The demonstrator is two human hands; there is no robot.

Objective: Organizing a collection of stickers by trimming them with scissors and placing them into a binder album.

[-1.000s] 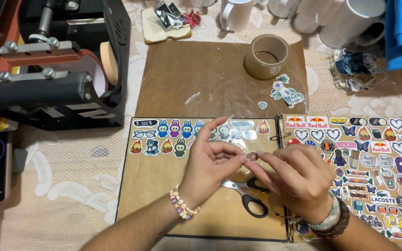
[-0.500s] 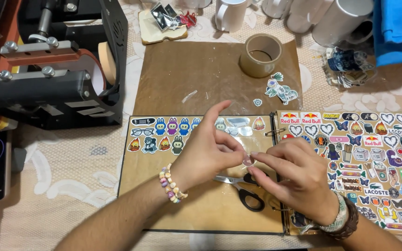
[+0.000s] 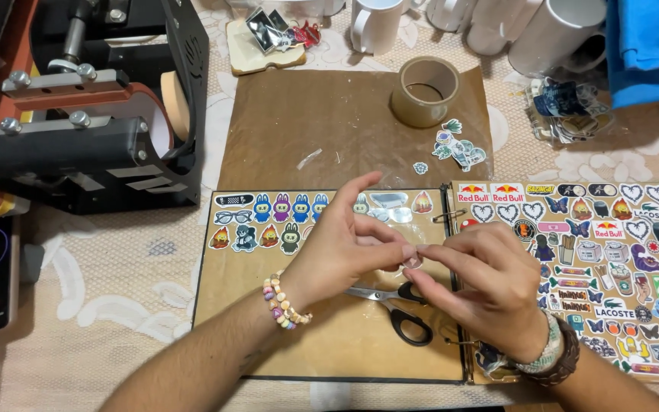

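**Two hands pinch one small sticker over an open sticker album**

Both hands meet above the sticker album (image 3: pixel 345 343), which lies open and flat so that both pages stay within reach. The left hand (image 3: pixel 341 248) and the right hand (image 3: pixel 482 282) each close fingertips narrowly on a small, thin, glossy sticker (image 3: pixel 412 258), held just above the album's left page, seemingly to work at its edge. Black-handled scissors (image 3: pixel 398 305) rest on that page directly beneath the hands. The left page is brown and mostly bare, with one row of cartoon stickers along its top; the right page is crowded with hearts, butterflies and logos. Beyond the album lies a sheet of brown paper (image 3: pixel 329 130), wrinkled and matte, bearing a roll of brown tape (image 3: pixel 424 91) and a few loose cut-outs (image 3: pixel 455 149). Left of the album stands a black mug press (image 3: pixel 93 114).
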